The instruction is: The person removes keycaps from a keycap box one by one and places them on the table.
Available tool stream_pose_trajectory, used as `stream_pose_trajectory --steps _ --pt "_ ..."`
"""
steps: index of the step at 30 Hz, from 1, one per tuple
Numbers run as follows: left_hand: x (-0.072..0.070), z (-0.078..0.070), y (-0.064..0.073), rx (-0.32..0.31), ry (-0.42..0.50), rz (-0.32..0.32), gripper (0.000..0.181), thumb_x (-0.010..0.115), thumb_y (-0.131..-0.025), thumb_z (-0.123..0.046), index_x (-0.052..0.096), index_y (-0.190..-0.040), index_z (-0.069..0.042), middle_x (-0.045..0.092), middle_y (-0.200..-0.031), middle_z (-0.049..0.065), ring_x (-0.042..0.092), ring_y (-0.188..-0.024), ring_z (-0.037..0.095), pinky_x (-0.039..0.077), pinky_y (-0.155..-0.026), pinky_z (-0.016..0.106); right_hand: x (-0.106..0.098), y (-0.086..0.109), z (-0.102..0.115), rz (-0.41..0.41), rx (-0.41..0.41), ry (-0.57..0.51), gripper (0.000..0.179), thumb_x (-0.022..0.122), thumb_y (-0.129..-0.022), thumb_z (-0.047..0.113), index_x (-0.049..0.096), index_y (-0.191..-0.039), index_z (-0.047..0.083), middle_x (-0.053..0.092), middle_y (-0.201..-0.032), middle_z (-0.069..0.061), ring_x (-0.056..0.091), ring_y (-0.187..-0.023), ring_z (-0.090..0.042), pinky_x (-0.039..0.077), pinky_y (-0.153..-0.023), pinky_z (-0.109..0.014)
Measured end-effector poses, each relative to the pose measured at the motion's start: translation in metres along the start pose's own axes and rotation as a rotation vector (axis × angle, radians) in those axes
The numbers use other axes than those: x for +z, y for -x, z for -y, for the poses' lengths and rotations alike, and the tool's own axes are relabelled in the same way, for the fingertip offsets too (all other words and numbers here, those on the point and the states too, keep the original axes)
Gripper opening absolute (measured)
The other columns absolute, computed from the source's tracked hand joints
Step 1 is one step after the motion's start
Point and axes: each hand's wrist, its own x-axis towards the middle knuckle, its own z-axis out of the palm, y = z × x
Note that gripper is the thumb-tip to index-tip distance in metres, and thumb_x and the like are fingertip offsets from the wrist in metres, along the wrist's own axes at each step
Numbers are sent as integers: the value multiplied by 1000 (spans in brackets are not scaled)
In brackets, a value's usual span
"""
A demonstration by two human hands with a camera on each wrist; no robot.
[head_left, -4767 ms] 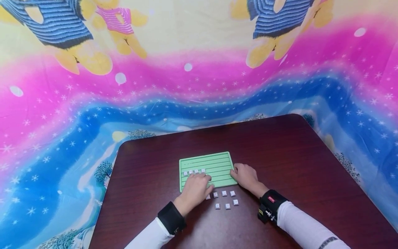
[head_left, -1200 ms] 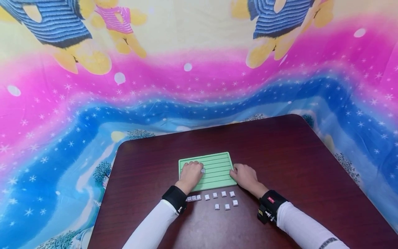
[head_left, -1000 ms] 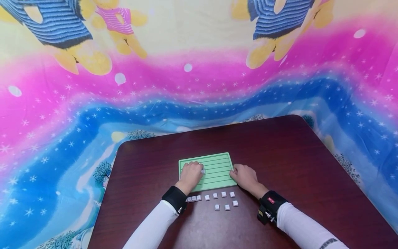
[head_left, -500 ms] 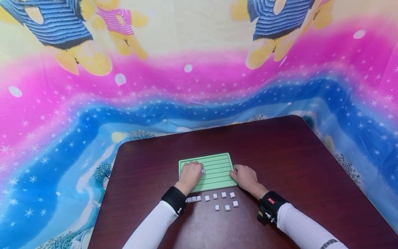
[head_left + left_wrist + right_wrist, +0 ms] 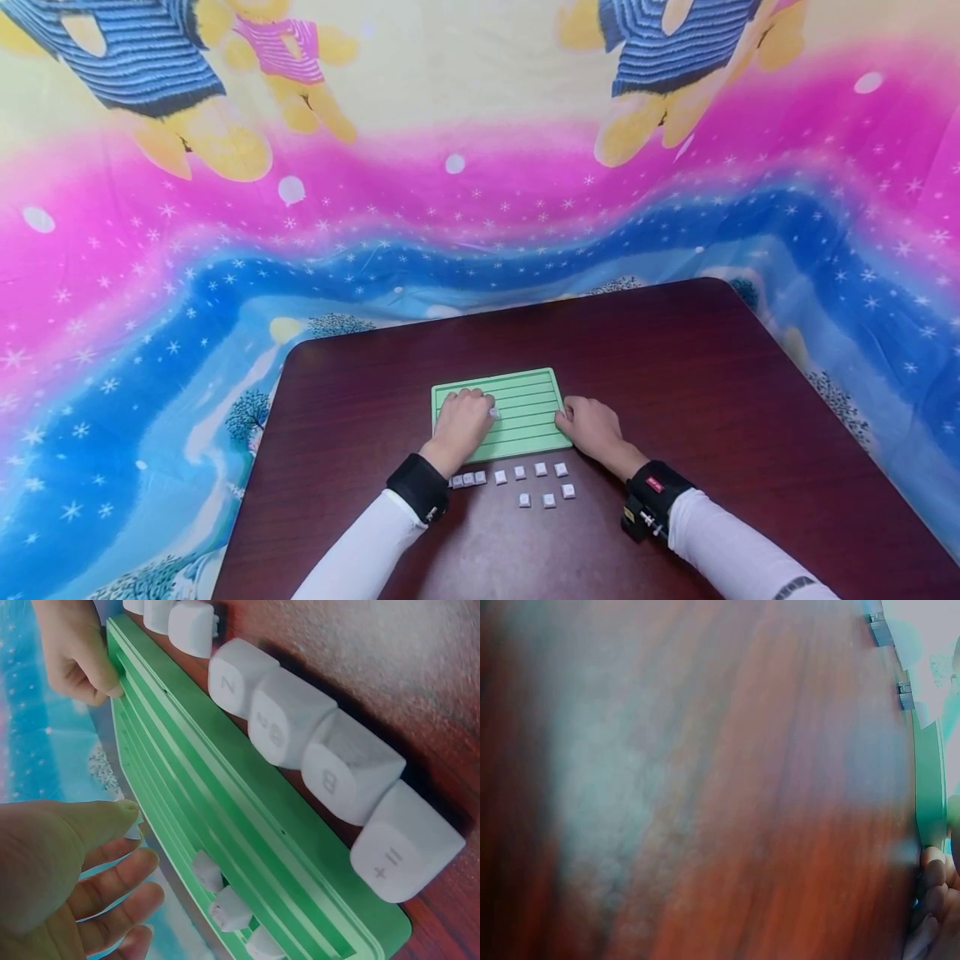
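In the head view my left hand [image 5: 462, 421] is over the left half of a green grooved board [image 5: 525, 408]. Its thumb and index finger pinch a white keycap [image 5: 134, 829], mostly covered by the fingers; the other fingers are loosely bent. Three keycaps [image 5: 231, 909] sit in a groove of the board in the left wrist view, hidden by the hand from above. My right hand [image 5: 594, 427] grips the board's right edge, thumb on top. Before the near edge lies a row of keycaps, among them a Z keycap [image 5: 238, 677] and a B keycap [image 5: 351, 766].
More loose keycaps [image 5: 549, 501] lie in a second, shorter row nearer to me on the dark red-brown table [image 5: 637, 350]. A printed cloth [image 5: 480, 208] hangs behind the table. The right wrist view is mostly blurred tabletop.
Since the oldest frame my left hand has moved from the board's near edge up and left over its keycaps. Lately it has shifted slightly right with the pinched keycap. The right hand stays put.
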Motion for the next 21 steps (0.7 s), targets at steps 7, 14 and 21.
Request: stream_pose_trajectory --steps 7,14,21 --pt "-6 -6 5 35 15 -24 13 71 -93 -24 73 -83 -16 69 -77 0 66 -72 19 50 -62 34 0 0 0 -4 -6 -8 37 61 -89 22 36 -62 18 31 -55 6 27 -49 -12 17 -48 -28" --pt "-6 -9 13 67 -13 -29 13 71 -93 -27 73 -84 -17 68 -78 -1 66 -73 19 48 -61 32 0 0 0 -10 -9 -14 37 61 -89 21 36 -61 18 30 -54 6 26 -49 -12 16 -48 -28" --pt "-11 -13 21 88 3 -24 12 71 -93 -27 73 -87 -17 69 -80 -2 67 -75 18 49 -64 33 0 0 -1 -8 -6 -5 38 61 -90 22 36 -62 18 30 -55 6 26 -49 -12 16 -48 -28"
